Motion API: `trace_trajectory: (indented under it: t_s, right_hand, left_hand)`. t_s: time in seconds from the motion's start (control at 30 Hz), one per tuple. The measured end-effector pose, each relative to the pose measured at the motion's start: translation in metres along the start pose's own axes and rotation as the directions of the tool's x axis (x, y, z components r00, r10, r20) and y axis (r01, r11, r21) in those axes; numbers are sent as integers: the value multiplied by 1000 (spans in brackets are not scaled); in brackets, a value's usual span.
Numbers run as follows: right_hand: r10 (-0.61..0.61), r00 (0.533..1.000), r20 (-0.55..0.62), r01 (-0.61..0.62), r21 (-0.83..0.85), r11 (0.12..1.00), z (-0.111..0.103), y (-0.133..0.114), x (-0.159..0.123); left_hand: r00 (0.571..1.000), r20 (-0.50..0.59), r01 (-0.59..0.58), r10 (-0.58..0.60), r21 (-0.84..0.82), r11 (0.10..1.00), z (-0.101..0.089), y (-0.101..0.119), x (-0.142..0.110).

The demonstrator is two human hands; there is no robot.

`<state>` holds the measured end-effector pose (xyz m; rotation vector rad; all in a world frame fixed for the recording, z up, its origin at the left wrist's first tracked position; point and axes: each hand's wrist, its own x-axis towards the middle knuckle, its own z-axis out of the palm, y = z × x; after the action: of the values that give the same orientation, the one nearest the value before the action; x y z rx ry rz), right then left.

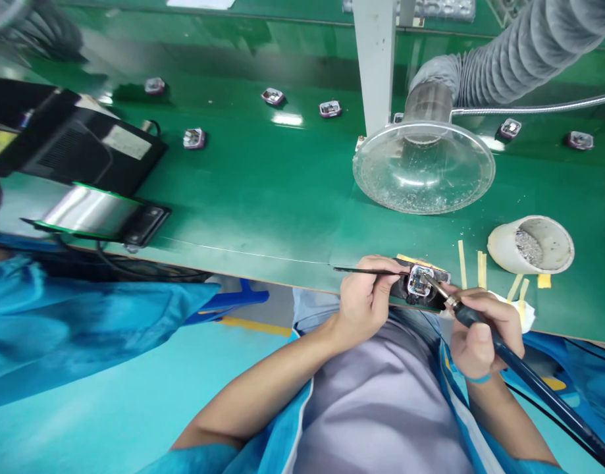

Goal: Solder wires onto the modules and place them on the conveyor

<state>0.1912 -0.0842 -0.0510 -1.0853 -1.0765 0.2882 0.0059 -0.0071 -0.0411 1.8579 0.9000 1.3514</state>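
Observation:
In front of my body, a small square device with an exposed circuit board (pixel 420 281) sits in a black holder (pixel 438 299) at the bench's near edge. My left hand (pixel 366 296) is closed on slim black tweezers (pixel 364 270), with their front end at the device's left side. In my right hand (pixel 487 329) is a soldering iron (pixel 467 316), gripped like a pen. Its metal tip meets or hovers just over the board; I cannot tell which. A thin solder wire (pixel 247 251) stretches across the bench toward my left hand.
A solder spool (pixel 92 210) stands at left beside a black box (pixel 95 148). A clear fume hood (pixel 423 171) hangs beyond my hands. Right are a white cup (pixel 504 247) and yellow tape strips (pixel 481 268). Several similar devices (pixel 330 108) lie farther back. Another person's blue sleeve (pixel 85 322) shows left.

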Motion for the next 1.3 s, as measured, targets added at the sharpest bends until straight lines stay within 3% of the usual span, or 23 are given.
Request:
trace_trajectory:
  t_s: [0.3, 0.47, 0.87, 1.3]
  right_hand:
    - [0, 1000, 3, 0, -10, 1000, -1, -1, 0]
    - [-10, 1000, 29, 11, -32, 999, -3, -2, -1]
    - [-2, 989, 149, 19, -114, 993, -13, -2, -2]
    - [-9, 992, 123, 25, -131, 991, -10, -4, -1]
  left_hand:
    - [999, -26, -20, 22, 45, 999, 2, 1, 1]
    - [995, -27, -90, 95, 137, 987, 6, 2, 3]
    - [987, -22, -150, 157, 196, 969, 6, 3, 4]
    - [986, -21, -157, 165, 208, 966, 7, 5, 5]
